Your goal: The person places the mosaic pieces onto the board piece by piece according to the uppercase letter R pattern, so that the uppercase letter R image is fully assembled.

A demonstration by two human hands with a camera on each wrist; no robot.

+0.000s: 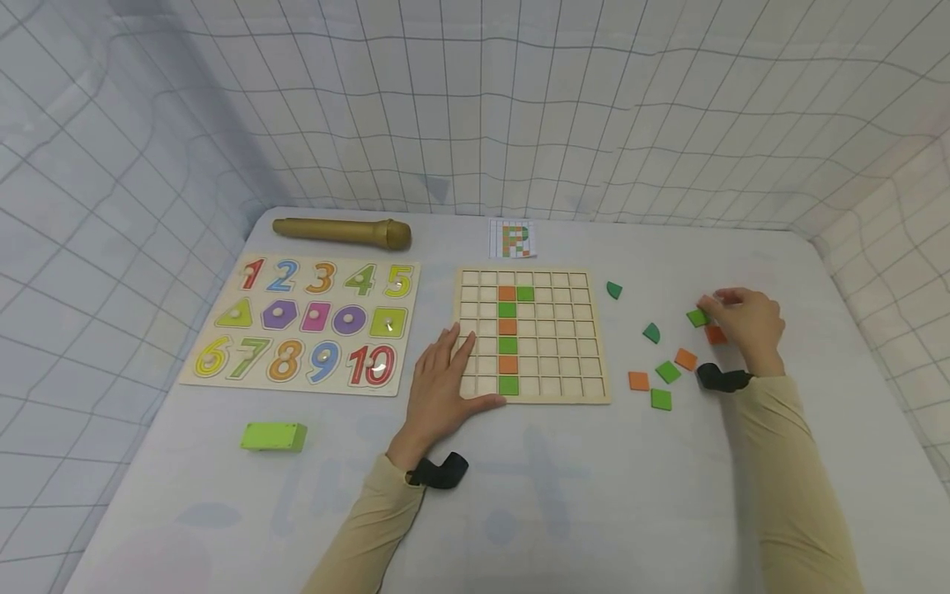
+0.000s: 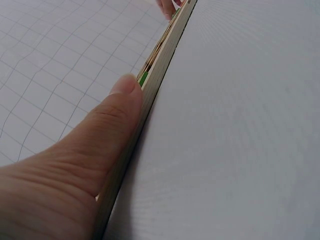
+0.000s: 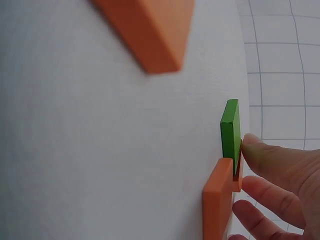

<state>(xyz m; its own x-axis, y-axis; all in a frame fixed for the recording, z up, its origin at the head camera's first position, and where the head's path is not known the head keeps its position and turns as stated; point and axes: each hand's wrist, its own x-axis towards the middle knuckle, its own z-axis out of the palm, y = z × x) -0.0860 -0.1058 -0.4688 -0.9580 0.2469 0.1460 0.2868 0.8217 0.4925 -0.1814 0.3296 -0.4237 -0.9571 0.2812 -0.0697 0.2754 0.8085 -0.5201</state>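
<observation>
My left hand (image 1: 438,396) rests at the near-left corner of a wooden grid board (image 1: 552,403), fingers spread over its left side and thumb (image 2: 112,120) along its front edge. One grid column holds alternating orange and green square tiles, with a green tile (image 1: 525,294) beside the top one. At the right, my right hand (image 1: 750,322) reaches down to a green square tile (image 3: 231,132) and orange tiles (image 3: 217,200). Its thumb is right at the green tile, its other fingertips by the orange ones. I cannot tell whether it pinches one.
Loose orange tiles (image 1: 638,380), green tiles (image 1: 661,399) and dark green quarter-round pieces (image 1: 651,332) lie right of the board. Behind it is a pattern card (image 1: 512,239). Leftward are a number puzzle (image 1: 300,384), a gold microphone (image 1: 341,232) and a green block (image 1: 273,436).
</observation>
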